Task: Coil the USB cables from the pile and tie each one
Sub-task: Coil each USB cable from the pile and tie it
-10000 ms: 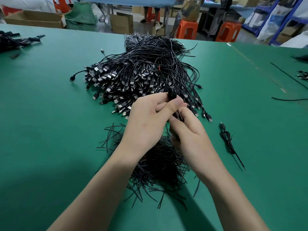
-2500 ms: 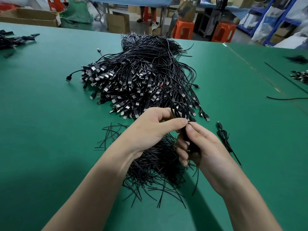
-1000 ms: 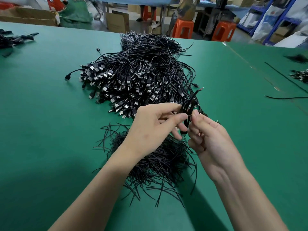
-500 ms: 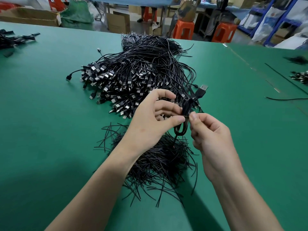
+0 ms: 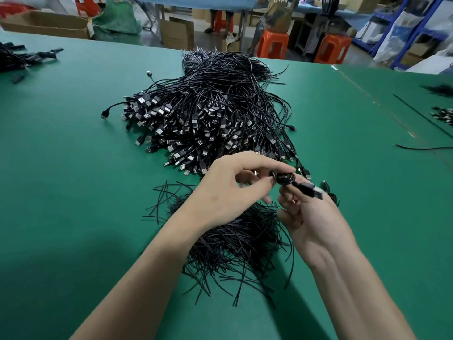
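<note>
A big pile of black USB cables lies on the green table, plugs fanned toward me. Nearer me sits a heap of black twist ties. My left hand and my right hand meet above the ties and both pinch one small coiled cable. Its USB plug juts out to the right over my right fingers. A finished tied cable lies just right of my right hand, mostly hidden by it.
Loose cables and bundles lie at the far left and far right of the table. Beyond the far edge stand cardboard boxes, orange stools and a person's legs.
The coil has been turned: its plug pointed up and away half a second ago and now points right and down over my right fingers. Both hands have stayed at the same spot.
</note>
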